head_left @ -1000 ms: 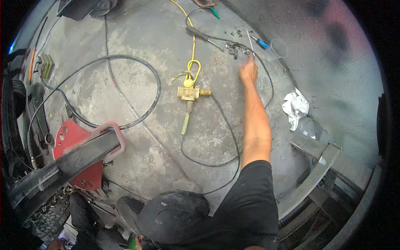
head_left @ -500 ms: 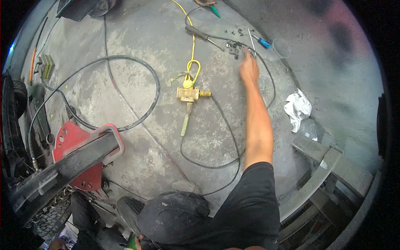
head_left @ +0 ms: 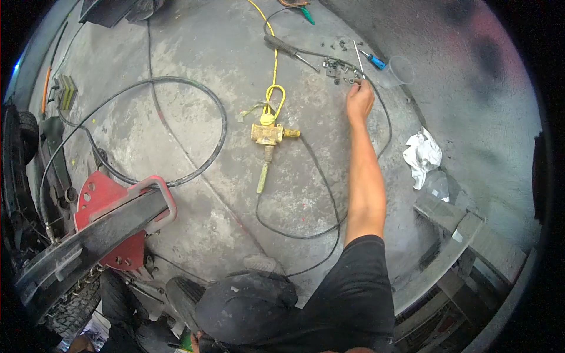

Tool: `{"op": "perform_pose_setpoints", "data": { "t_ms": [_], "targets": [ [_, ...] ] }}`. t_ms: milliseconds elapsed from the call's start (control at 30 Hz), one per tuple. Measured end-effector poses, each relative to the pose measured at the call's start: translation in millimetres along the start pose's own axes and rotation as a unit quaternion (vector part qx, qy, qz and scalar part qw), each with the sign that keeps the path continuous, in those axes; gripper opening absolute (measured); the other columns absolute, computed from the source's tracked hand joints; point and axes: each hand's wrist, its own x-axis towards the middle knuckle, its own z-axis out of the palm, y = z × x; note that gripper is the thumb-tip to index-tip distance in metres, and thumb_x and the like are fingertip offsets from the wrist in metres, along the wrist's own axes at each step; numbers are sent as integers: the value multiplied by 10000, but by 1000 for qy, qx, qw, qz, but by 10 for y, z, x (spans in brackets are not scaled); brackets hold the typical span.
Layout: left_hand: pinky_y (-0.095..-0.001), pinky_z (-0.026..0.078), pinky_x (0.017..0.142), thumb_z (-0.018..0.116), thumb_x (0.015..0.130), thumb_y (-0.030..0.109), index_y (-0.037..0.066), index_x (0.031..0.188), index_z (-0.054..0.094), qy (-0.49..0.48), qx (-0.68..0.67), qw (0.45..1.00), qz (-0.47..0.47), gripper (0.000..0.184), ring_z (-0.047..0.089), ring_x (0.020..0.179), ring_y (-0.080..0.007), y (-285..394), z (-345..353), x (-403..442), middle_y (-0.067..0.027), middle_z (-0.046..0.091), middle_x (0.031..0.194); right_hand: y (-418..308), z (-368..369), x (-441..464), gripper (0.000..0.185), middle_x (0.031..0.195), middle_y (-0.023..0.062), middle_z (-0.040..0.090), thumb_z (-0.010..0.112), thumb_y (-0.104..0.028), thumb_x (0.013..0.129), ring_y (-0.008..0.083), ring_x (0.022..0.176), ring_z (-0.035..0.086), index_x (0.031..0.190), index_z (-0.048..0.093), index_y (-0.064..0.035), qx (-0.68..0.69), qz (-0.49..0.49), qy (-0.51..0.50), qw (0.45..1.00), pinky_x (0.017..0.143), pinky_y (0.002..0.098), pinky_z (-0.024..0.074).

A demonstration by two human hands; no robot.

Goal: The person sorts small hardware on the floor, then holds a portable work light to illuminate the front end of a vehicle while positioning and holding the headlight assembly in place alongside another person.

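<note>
On the floor at the upper right, my right hand [head_left: 360,101] has its fingers bent together at the near edge of a scatter of small dark bolts and clips [head_left: 336,72]. What the fingers hold, if anything, is hidden. A thin metal rod [head_left: 358,56] lies just beyond the fingertips, beside a blue-handled screwdriver [head_left: 374,60] and a clear plastic cup [head_left: 399,70]. Left of the bolts is a dark-handled screwdriver [head_left: 288,49]. At the bottom edge, a small part of my left hand [head_left: 196,341] shows closed against a green object [head_left: 186,341], too cut off to identify.
A yellow cable splitter [head_left: 267,133] with cords lies mid-floor. Black hose [head_left: 220,126] loops at left, near a red-plated lift arm [head_left: 100,188]. A white cloth [head_left: 422,154] and metal frame [head_left: 465,235] are at right. Another person's dark clothing [head_left: 120,306] shows lower left.
My right hand has drawn back slightly toward me from the small bolts, and its extended finger is now bent in. More of the scattered pieces show. The floor items stay put.
</note>
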Motion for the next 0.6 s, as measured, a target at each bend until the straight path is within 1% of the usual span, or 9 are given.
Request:
{"op": "perform_pose_setpoints", "data": {
  "t_ms": [67,167,267,367,467,567,600],
  "targets": [
    [-464,421,994,606,938,467,107,1462,465,-3,0,1000,0,652,579,1113,-351,-8,-2,-9,-198,618,1224,22,6,102,313,1118,236,635,576,-99,887,424,1025,628,1189,658,-96,-33,-9,-6,999,879,505,498],
    [-465,421,992,606,936,476,112,1461,469,-2,-2,1000,-1,654,582,1108,-349,8,-4,-32,-195,623,1217,-64,81,270,307,1100,227,648,574,-109,891,409,1032,632,1182,671,-131,-109,14,-82,991,868,490,504],
    [-465,422,990,606,934,484,117,1460,472,-2,-12,1000,-5,656,584,1102,-348,12,-8,-68,-193,627,1209,-40,100,364,295,1087,221,658,580,-136,897,400,1040,633,1172,683,-162,-70,18,-92,993,865,491,509],
    [-466,422,987,607,932,492,121,1460,475,-4,-18,1000,-8,658,587,1096,-346,18,-1,-90,-190,632,1202,70,134,460,263,1079,210,665,602,-166,897,399,1044,631,1140,701,-157,-73,54,-115,989,864,494,511],
    [-467,422,985,607,930,501,126,1459,478,-4,-18,1000,-10,660,589,1090,-344,9,-31,-131,-188,637,1194,62,142,476,243,1019,196,682,631,-193,889,403,1009,642,1108,707,-119,-59,55,-95,992,854,491,511],
    [-467,423,982,607,928,509,131,1458,482,2,-24,1000,-6,663,591,1084,-343,40,-57,-151,-185,642,1187,-97,111,418,253,1000,198,692,656,-222,884,414,970,652,1093,704,-87,-53,48,-97,993,842,489,510],
    [-467,423,982,607,927,512,133,1458,483,6,-27,1000,-5,663,592,1082,-342,47,-71,-170,-184,644,1184,-132,125,406,255,995,195,697,667,-211,875,398,957,662,1089,702,-76,-37,64,-81,994,832,475,513]
  ]
}}
